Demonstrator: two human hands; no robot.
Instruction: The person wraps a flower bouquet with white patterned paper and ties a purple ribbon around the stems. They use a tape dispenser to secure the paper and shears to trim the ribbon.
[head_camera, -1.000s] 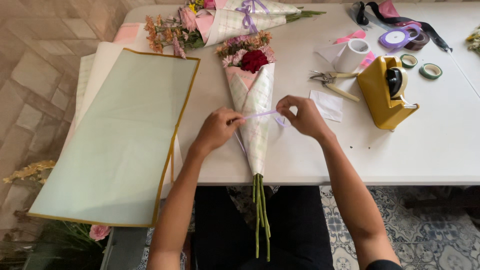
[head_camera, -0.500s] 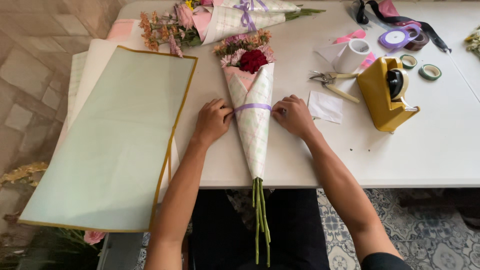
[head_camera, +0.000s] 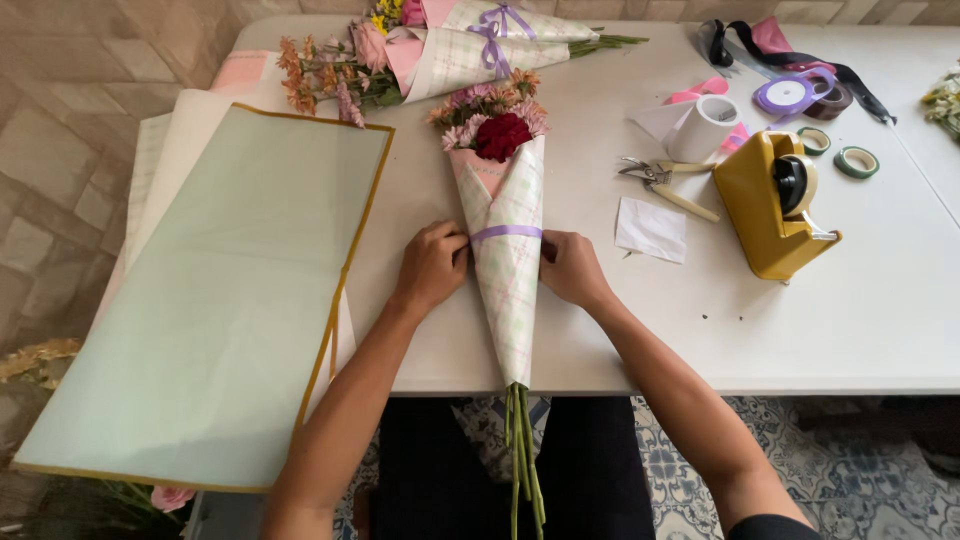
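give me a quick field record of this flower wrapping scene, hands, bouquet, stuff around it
left hand: on the table, fingers against the left side of the wrapped bouquet at the ribbon
right hand: against the bouquet's right side at the same height
wrapped bouquet: lying flat, checked paper cone, red bloom at top, stems hanging past the table edge
lilac ribbon: band around the cone
second bouquet: at the far edge, tied with a purple bow
green paper sheets: stacked at left, overhanging the table
yellow tape dispenser: at right
shears: beside the dispenser

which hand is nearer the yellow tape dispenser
Right. The right hand rests by the wrapped bouquet, on the side toward the yellow tape dispenser; the left hand sits beyond the bouquet.
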